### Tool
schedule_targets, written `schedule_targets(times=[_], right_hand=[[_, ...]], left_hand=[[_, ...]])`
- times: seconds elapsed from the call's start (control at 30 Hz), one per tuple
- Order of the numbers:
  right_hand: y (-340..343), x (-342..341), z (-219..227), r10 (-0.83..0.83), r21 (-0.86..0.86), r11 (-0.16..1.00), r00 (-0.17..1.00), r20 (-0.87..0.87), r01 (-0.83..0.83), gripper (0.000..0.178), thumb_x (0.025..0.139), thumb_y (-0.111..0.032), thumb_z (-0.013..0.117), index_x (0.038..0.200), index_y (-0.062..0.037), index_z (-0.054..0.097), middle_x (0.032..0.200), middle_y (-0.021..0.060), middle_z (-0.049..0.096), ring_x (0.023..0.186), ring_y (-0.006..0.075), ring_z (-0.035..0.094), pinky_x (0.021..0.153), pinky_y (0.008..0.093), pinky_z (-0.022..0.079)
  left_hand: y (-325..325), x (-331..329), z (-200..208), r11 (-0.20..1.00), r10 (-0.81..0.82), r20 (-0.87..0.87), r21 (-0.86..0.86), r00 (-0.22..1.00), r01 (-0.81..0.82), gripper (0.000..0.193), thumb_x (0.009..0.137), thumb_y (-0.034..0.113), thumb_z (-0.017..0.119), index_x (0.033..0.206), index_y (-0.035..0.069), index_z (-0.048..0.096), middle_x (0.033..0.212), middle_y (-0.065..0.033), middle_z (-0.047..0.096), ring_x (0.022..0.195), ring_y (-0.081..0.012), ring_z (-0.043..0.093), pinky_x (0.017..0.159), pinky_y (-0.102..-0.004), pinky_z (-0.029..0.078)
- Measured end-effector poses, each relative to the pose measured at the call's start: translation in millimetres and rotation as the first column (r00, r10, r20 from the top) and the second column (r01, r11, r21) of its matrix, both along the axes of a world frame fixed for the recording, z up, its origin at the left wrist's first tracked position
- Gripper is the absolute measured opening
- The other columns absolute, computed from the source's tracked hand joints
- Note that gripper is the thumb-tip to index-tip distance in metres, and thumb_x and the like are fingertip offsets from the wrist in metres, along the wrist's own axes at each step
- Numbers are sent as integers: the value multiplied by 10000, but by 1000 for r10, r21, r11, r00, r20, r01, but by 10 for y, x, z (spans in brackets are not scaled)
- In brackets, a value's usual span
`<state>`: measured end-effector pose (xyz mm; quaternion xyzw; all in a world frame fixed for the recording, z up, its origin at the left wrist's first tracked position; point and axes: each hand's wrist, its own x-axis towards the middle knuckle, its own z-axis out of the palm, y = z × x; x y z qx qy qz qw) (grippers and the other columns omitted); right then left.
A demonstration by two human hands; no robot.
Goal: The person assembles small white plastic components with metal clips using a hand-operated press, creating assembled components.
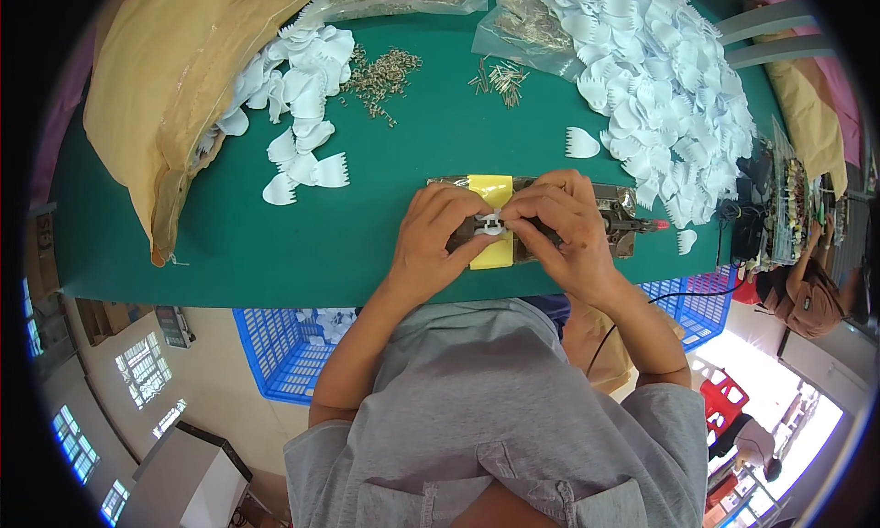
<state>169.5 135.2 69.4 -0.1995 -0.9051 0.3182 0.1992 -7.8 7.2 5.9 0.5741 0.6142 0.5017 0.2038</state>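
At the near edge of the green table sits a small dark fixture (pixel 623 198) with yellow tape (pixel 491 254) around its middle and a red-tipped lever (pixel 656 225) pointing right. A small white plastic piece (pixel 491 229) lies on it, over dark metal parts. My left hand (pixel 436 238) is closed at the piece, thumb below and fingers above its left side. From the right, my right hand (pixel 570 236) pinches thumb and forefinger together at the same spot. Whatever is between those right fingertips is too small and hidden to make out.
A big pile of white toothed pieces (pixel 665 88) covers the back right. More pieces (pixel 307 79) spill from a brown paper sack (pixel 179 88) at left. Small metal springs (pixel 380 74) and pins (pixel 502 82) lie between. Blue crates (pixel 275 363) stand below the table edge.
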Motion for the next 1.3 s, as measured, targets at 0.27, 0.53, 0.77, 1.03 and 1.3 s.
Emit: schedule_targets(times=[0.27, 0.53, 0.77, 1.03, 1.3], right_hand=[[-24, 10, 61, -61, 50, 997, 998, -23, 62, 178, 839, -57, 789, 1014, -60, 755, 1035, 67, 747, 1022, 297, 632, 884, 415, 493], [519, -613, 77, 36, 52, 998, 999, -31, -35, 139, 867, -71, 760, 1005, -60, 757, 970, 76, 759, 943, 283, 670, 825, 393, 539], [526, -1482, -456, 120, -122, 986, 990, 67, -112, 171, 891, -135, 779, 1049, -71, 767, 946, 64, 737, 891, 214, 676, 779, 343, 549], [478, -1639, -610, 227, 372, 899, 972, 62, -233, 165, 858, -184, 805, 953, -82, 716, 912, 71, 684, 916, 272, 653, 772, 405, 533], [544, -1483, -344, 164, -21, 986, 985, 58, -163, 137, 921, -83, 736, 1019, -15, 668, 862, 87, 727, 802, 194, 721, 714, 342, 578]], left_hand=[[0, -18, -15, 1000, 1, -3, 11, 1000, 0, 357, 773, 78, 878, 1082, 66, 700, 1085, -81, 707, 1058, -304, 643, 954, -418, 501], [-6, -25, -30, 1000, -7, -5, 13, 1000, 7, 348, 790, 115, 882, 1080, 70, 696, 1081, -86, 699, 1062, -303, 642, 950, -428, 504], [-21, -3, -38, 1000, -10, -7, 17, 1000, 10, 342, 810, 153, 872, 1091, 81, 690, 1082, -84, 685, 1064, -300, 634, 972, -425, 486], [-27, -15, -36, 999, -39, 10, 9, 999, 38, 327, 853, 196, 828, 1121, 93, 671, 1089, -79, 635, 1081, -299, 587, 969, -441, 459], [-36, -12, -77, 999, -18, -2, 37, 1000, 18, 308, 863, 196, 824, 1111, 98, 667, 1097, -67, 641, 1085, -289, 589, 964, -430, 457]])
